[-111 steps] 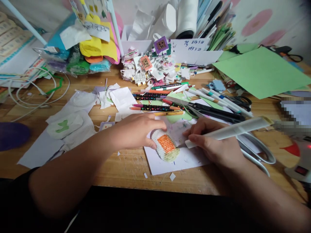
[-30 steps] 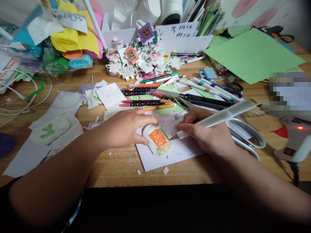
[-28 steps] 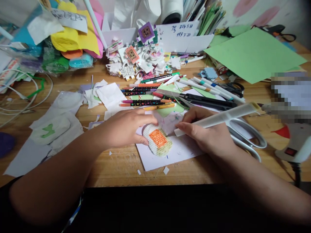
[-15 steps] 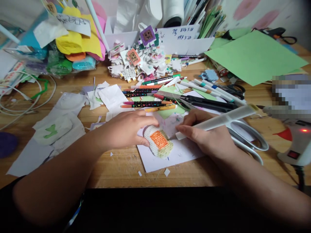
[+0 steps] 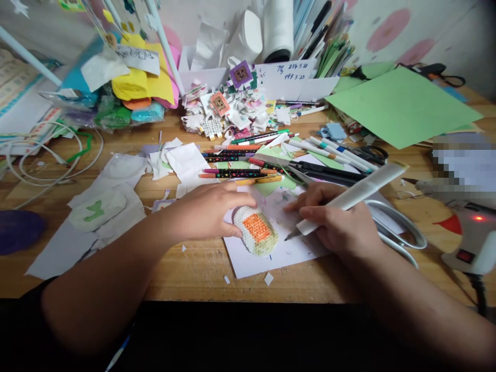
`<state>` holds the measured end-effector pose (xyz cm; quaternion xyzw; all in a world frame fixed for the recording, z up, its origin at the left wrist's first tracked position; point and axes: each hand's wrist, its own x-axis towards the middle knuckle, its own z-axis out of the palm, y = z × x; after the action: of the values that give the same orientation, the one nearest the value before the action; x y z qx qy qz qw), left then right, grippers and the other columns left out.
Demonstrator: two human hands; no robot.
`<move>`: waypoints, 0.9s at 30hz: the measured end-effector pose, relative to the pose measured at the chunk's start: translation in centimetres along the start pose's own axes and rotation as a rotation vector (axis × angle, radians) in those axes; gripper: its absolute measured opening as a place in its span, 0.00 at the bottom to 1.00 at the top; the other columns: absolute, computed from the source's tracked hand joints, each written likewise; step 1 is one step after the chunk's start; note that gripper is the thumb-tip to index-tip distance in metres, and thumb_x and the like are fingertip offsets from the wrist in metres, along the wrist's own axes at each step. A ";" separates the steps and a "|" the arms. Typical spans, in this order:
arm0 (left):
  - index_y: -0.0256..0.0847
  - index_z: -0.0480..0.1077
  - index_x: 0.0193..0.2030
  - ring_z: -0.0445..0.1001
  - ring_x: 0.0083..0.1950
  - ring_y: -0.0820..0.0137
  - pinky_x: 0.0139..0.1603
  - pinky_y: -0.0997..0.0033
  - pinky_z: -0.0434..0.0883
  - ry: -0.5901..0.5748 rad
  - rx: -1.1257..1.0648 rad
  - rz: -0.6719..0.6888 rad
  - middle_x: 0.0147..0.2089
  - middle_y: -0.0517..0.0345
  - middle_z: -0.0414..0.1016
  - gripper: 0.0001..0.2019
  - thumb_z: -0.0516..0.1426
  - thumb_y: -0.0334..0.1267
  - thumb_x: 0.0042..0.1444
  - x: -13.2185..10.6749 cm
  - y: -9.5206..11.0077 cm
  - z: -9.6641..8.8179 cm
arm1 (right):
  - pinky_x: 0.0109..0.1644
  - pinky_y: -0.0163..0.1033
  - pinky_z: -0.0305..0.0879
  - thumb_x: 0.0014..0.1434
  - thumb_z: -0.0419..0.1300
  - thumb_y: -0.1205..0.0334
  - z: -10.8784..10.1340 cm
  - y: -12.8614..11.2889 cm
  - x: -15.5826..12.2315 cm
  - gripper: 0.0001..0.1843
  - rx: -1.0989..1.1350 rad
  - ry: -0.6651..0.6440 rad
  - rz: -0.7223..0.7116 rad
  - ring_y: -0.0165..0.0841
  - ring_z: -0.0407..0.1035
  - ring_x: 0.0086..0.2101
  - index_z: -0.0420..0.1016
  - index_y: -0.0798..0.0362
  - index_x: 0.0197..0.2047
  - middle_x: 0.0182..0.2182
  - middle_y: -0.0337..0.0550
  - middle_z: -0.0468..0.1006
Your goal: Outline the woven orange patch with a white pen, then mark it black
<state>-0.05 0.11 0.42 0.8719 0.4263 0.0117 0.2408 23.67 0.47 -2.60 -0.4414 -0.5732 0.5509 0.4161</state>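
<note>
I have the left hand (image 5: pixel 209 211) half-curled, thumb and forefinger gripping the edge of an oval patch (image 5: pixel 256 231) on white paper (image 5: pixel 242 264). My right hand (image 5: pixel 343 227) is closed round a pale marker (image 5: pixel 362 188), tip just beside the patch. Work looks part done: orange centre and yellow-green right side coloured; left side white. Felt-tips (image 5: pixel 240 172) lie beyond.

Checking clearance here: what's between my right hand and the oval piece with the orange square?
In the head view: the dark pen tip, with white paper beneath.
</note>
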 end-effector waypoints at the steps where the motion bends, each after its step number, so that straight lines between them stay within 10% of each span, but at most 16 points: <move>1: 0.51 0.66 0.51 0.68 0.48 0.65 0.45 0.68 0.63 0.012 -0.002 0.008 0.48 0.58 0.68 0.22 0.61 0.41 0.47 0.0 0.0 0.0 | 0.21 0.37 0.54 0.45 0.65 0.60 0.1 -0.1 0.1 0.12 0.084 0.045 0.006 0.31 0.63 0.20 0.67 0.49 0.16 0.15 0.36 0.65; 6: 0.50 0.65 0.52 0.69 0.44 0.65 0.44 0.67 0.65 0.161 0.078 -0.082 0.44 0.58 0.67 0.24 0.61 0.46 0.46 -0.3 0.5 0.0 | 0.14 0.35 0.43 0.45 0.66 0.54 0.5 -0.3 0.4 0.12 0.295 0.227 -0.034 0.25 0.52 0.13 0.68 0.49 0.20 0.15 0.36 0.66; 12: 0.39 0.65 0.46 0.70 0.36 0.59 0.34 0.62 0.67 0.148 0.313 -0.261 0.41 0.49 0.68 0.43 0.55 0.73 0.31 -1.0 3.5 1.7 | 0.21 0.35 0.56 0.49 0.65 0.60 0.7 0.5 0.6 0.07 0.239 0.219 -0.095 0.26 0.58 0.17 0.69 0.49 0.26 0.16 0.32 0.64; 27: 0.46 0.60 0.56 0.70 0.43 0.60 0.40 0.63 0.65 0.040 0.251 -0.113 0.44 0.54 0.67 0.36 0.58 0.59 0.40 -0.9 3.0 1.4 | 0.20 0.35 0.49 0.50 0.64 0.59 0.5 0.9 -0.2 0.10 -0.160 0.058 -0.127 0.27 0.57 0.19 0.66 0.50 0.24 0.19 0.35 0.66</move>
<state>1.88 -2.70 0.66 0.8693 0.4776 -0.0378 0.1213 23.30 0.14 -3.48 -0.4518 -0.6300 0.4625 0.4301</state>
